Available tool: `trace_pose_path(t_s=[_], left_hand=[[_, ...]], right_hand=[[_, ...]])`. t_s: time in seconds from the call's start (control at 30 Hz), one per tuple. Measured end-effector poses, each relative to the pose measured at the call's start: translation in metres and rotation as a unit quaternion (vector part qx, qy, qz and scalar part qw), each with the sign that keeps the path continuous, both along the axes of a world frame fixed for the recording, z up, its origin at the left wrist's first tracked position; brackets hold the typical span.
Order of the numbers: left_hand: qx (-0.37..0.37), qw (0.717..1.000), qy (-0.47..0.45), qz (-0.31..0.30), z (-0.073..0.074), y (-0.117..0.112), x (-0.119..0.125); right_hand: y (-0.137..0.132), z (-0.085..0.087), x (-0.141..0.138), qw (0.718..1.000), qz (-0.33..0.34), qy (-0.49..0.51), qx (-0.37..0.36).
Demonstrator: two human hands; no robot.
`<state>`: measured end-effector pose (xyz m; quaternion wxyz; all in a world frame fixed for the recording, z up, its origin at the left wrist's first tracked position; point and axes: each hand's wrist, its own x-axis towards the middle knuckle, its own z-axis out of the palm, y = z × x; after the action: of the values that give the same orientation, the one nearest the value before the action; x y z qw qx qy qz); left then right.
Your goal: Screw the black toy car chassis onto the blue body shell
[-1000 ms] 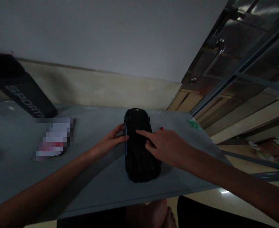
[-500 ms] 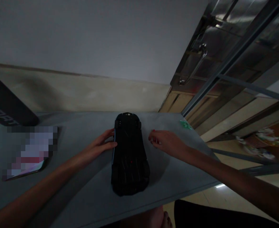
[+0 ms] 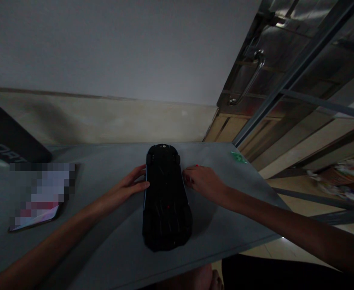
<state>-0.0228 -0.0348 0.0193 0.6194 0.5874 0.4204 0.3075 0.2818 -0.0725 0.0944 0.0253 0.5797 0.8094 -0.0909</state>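
A black toy car (image 3: 166, 193) lies upside down on the grey table (image 3: 110, 249), its underside and wheels facing up and a tiny red dot near its closer end. My left hand (image 3: 136, 181) grips its left edge, thumb on the rim and the other fingers along the side, partly hidden. On the other side, my right hand (image 3: 201, 179) is closed, with curled fingertips at or very near the car's right edge. A small red spot shows by its knuckles. Whatever those fingers hold, if anything, I cannot make out.
Left on the table lie a blurred-out flat item (image 3: 46, 197) and a dark case with lettering (image 3: 14, 137). A crumpled green scrap (image 3: 239, 157) lies near the right corner. A wall (image 3: 119, 119) stands behind; a metal frame post (image 3: 264, 106) rises at right.
My right hand has moved left, closing the gap to the car's right edge. My left hand stays on the car. The whole view has shifted slightly.
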Motion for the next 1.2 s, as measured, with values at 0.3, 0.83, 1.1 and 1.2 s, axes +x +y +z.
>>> trace_pose_path(t_s=[0.3, 0.83, 1.1, 1.2], left_hand=[[0.034, 0.999, -0.018, -0.005, -0.004, 0.001, 0.0], [0.009, 1.0, -0.024, -0.017, 0.002, -0.001, 0.004], [0.008, 0.999, -0.009, -0.043, 0.003, 0.001, 0.005], [0.019, 0.999, -0.004, -0.04, 0.001, 0.002, 0.004]], right_hand=[[0.002, -0.005, 0.0, 0.999, -0.033, -0.009, -0.007], [0.002, -0.001, 0.02, 0.895, -0.083, 0.389, -0.201], [0.007, -0.01, 0.024, 0.885, -0.069, 0.422, -0.183], [0.006, -0.016, 0.021, 0.859, -0.091, 0.458, -0.209]])
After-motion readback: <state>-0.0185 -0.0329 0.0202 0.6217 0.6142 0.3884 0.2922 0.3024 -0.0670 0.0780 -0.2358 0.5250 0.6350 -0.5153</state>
